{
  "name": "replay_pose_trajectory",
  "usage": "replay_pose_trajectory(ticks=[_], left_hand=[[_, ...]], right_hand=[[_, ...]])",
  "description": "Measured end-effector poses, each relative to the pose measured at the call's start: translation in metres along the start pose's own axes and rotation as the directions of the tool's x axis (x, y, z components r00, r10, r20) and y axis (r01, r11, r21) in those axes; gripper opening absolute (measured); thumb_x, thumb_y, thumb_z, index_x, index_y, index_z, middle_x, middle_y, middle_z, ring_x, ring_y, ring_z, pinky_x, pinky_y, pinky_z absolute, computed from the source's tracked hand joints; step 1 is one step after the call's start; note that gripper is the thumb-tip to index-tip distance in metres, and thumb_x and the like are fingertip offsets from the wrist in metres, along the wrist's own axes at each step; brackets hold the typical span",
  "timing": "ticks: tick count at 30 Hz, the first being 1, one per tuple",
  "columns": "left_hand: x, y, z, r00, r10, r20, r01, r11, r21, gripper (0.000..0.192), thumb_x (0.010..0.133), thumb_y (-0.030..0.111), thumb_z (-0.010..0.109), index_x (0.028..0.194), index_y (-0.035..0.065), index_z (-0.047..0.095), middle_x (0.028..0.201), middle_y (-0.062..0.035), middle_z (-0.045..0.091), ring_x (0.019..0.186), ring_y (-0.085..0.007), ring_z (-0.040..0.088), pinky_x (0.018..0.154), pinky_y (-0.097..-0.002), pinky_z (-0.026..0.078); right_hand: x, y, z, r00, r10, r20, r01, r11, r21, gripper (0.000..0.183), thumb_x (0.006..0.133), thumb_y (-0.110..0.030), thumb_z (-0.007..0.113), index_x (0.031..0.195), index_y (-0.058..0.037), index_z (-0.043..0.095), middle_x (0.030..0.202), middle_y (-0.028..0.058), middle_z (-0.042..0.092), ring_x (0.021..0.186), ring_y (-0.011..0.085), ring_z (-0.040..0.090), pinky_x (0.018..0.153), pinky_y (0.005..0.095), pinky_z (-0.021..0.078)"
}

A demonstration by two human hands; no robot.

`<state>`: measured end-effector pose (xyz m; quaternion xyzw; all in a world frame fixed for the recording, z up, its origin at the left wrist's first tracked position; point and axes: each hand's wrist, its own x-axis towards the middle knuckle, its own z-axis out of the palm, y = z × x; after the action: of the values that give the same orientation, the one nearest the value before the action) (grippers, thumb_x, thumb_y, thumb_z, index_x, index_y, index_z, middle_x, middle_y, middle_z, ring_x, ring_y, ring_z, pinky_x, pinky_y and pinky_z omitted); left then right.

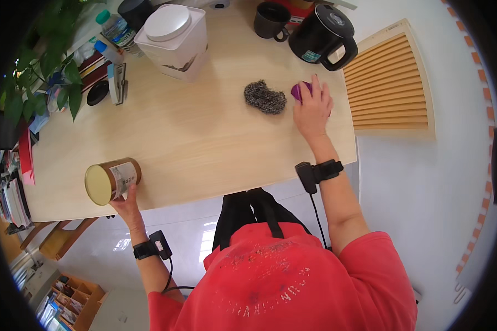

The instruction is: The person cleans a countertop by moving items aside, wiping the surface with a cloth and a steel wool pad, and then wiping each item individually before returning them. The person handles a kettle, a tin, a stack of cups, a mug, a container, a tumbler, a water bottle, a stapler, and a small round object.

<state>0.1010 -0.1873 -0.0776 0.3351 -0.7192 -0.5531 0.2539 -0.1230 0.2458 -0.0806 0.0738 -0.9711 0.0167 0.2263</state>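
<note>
My left hand is at the front left of the wooden tabletop, its fingers on a brown cylindrical canister that lies tilted with its pale yellow end facing left. The canister bears a label, and part of my grip is hidden beneath it. At the right side of the table, my right hand has its fingers over a small purple object, mostly covered, whose kind I cannot tell. Just left of that hand lies a dark grey, speckled fuzzy bundle.
A black electric kettle and a dark mug stand at the back right. A square white container stands back left, near a stapler, a black oval object, a plastic bottle and a leafy plant.
</note>
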Motion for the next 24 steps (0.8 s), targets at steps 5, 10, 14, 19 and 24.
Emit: replay_pose_trajectory(ticks=[5,10,14,19,24], left_hand=[[-0.040,-0.009,0.002,0.977,-0.020,-0.214,0.063,0.978,0.199,0.059,0.085,0.000,0.061,0.139,0.0005,0.036,0.132,-0.0162,0.044,0.119,-0.0249,0.046,0.101,-0.0402,0.040],[-0.080,0.004,0.029,0.968,0.225,-0.115,-0.168,0.913,0.373,0.046,0.084,-0.001,0.055,0.129,-0.0016,0.048,0.121,-0.0133,0.052,0.112,-0.0256,0.051,0.094,-0.0388,0.043],[-0.080,0.038,0.090,0.795,0.520,0.313,-0.607,0.674,0.422,0.033,0.080,-0.002,0.061,0.113,0.0007,0.060,0.115,-0.0142,0.054,0.110,-0.0298,0.052,0.093,-0.0390,0.044],[-0.092,0.079,0.177,0.632,0.582,0.511,-0.741,0.648,0.178,0.036,0.076,-0.005,0.064,0.110,0.0076,0.063,0.112,-0.0145,0.054,0.106,-0.0327,0.052,0.090,-0.0399,0.045],[-0.124,0.089,0.209,0.600,0.554,0.577,-0.728,0.678,0.105,0.037,0.075,-0.006,0.064,0.110,0.0068,0.062,0.111,-0.0140,0.054,0.105,-0.0322,0.053,0.088,-0.0396,0.047]], right_hand=[[-0.019,0.058,0.014,0.975,0.004,0.221,-0.074,0.948,0.309,0.039,0.079,-0.008,0.065,0.117,-0.0136,0.064,0.133,0.0062,0.053,0.119,0.0320,0.047,0.096,0.0438,0.0391],[-0.019,0.083,0.010,0.888,0.313,0.337,-0.443,0.386,0.809,0.034,0.077,-0.002,0.065,0.110,-0.0071,0.065,0.109,0.0074,0.064,0.098,0.0285,0.059,0.093,0.0358,0.0425],[-0.028,0.074,-0.013,0.946,0.152,0.287,-0.292,0.786,0.545,0.034,0.076,-0.012,0.067,0.110,-0.0078,0.066,0.120,0.0088,0.060,0.110,0.0317,0.053,0.096,0.0432,0.0409],[-0.026,0.026,-0.016,0.972,-0.235,-0.030,0.226,0.887,0.402,0.046,0.076,-0.022,0.067,0.122,-0.0168,0.061,0.137,0.0124,0.047,0.124,0.0375,0.040,0.101,0.0518,0.0345],[-0.009,-0.033,0.018,0.922,-0.370,0.111,0.282,0.840,0.463,0.053,0.078,-0.022,0.065,0.130,-0.0200,0.055,0.142,0.0130,0.042,0.125,0.0387,0.040,0.100,0.0520,0.0363]])
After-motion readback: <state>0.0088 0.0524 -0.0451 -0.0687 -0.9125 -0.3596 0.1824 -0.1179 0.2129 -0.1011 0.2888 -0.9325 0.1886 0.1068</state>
